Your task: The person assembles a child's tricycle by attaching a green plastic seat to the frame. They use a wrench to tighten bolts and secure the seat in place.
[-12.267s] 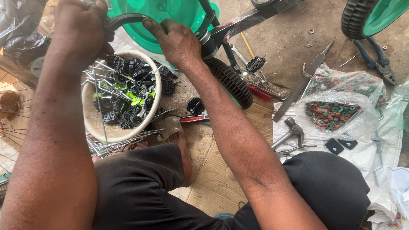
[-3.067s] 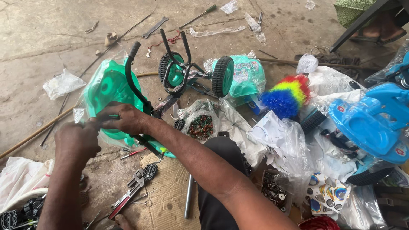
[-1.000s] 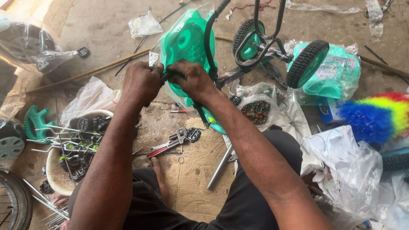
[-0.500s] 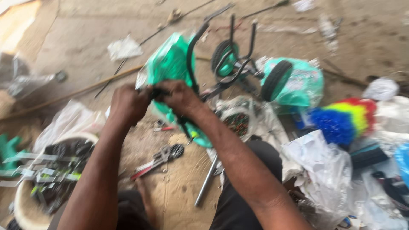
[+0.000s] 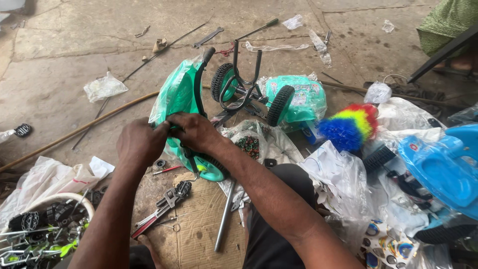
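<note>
A green toy tricycle body (image 5: pixel 174 97) wrapped in clear plastic stands on its side on the concrete, with a black curved frame tube (image 5: pixel 198 82) and a black-tyred wheel (image 5: pixel 211 167) at its near end. My left hand (image 5: pixel 141 142) and my right hand (image 5: pixel 195 132) meet at its lower middle, both gripping the green body and frame there. Behind it lies a black handlebar fork (image 5: pixel 244 82) with two black and green wheels (image 5: pixel 280 104).
Pliers (image 5: pixel 164 206) and a metal rod (image 5: pixel 224 216) lie on cardboard (image 5: pixel 199 234) near my knees. A white bowl of pedals and metal parts (image 5: pixel 45 226) sits at lower left. A rainbow brush (image 5: pixel 351 124), plastic bags and a blue toy body (image 5: pixel 443 167) crowd the right.
The view has steadied and pulled back. My hands stay on the green tricycle body, which now stands a little further away, with the bowl of parts at lower left.
</note>
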